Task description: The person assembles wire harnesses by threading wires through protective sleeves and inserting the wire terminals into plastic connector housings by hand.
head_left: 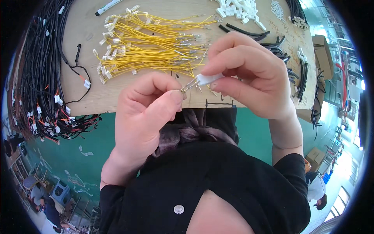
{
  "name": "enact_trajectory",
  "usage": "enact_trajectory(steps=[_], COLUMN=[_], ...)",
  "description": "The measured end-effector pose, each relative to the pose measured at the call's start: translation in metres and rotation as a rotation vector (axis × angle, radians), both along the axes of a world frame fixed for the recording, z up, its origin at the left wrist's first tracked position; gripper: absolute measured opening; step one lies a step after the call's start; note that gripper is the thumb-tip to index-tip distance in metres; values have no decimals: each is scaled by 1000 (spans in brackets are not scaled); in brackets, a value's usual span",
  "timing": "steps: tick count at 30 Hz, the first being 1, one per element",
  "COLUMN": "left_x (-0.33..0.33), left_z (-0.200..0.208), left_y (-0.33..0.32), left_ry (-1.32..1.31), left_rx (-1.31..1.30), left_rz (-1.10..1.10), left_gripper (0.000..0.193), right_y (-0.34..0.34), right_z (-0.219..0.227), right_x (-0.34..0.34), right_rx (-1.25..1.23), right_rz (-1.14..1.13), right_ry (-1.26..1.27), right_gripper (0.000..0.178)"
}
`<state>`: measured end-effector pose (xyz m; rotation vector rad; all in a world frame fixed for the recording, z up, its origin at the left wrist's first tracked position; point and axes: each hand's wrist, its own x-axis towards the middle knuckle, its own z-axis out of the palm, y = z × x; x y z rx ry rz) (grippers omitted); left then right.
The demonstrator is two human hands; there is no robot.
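My left hand (144, 105) pinches wire ends with clear-sleeved metal terminals (189, 84) between thumb and forefinger. The wires behind them are hidden by the fingers. A white plastic connector housing (208, 79) sits between the thumb and fingers of my right hand (255, 74). The terminal tips meet the housing's left end; how deep they reach in, I cannot tell. Both hands are raised over the table's near edge. Just beyond them lies a spread of yellow wires (152, 41), with clear connectors at their left ends and metal terminals at their right ends.
White housings (239, 11) are heaped at the far right of the wooden table (210, 102). Short black tubes (274, 48) lie beside my right hand. Long black cable harnesses (43, 58) hang over the left edge. A marker (108, 7) lies at the back.
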<state>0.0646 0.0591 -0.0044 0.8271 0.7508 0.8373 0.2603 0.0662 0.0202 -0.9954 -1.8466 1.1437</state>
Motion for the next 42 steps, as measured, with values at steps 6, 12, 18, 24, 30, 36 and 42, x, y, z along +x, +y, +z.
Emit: enact_trajectory(steps=[6, 12, 18, 24, 30, 36, 42], left_x=[3, 3, 6, 7, 9, 11, 16], left_z=[2, 5, 6, 6, 6, 3, 2], left_y=[-2, -5, -6, -8, -9, -9, -11], left_ry=[11, 34, 28, 83, 0, 103, -133], left_rx=[-20, -47, -82, -88, -129, -93, -105], left_rz=[2, -14, -43, -93, -149, -142, -120], left_gripper=[4, 4, 1, 4, 5, 3, 11], right_y=[-3, -3, -2, -6, -7, -15, -37], right_z=[-1, 0, 6, 6, 1, -12, -25], right_x=[2, 4, 4, 1, 4, -2, -25], right_rx=[43, 170, 292, 323, 287, 330, -610], right_rz=[-17, -2, 86, 146, 131, 23, -342], right_ry=[9, -58, -142, -145, -91, -54, 854], right_gripper=[22, 21, 17, 15, 14, 18, 32])
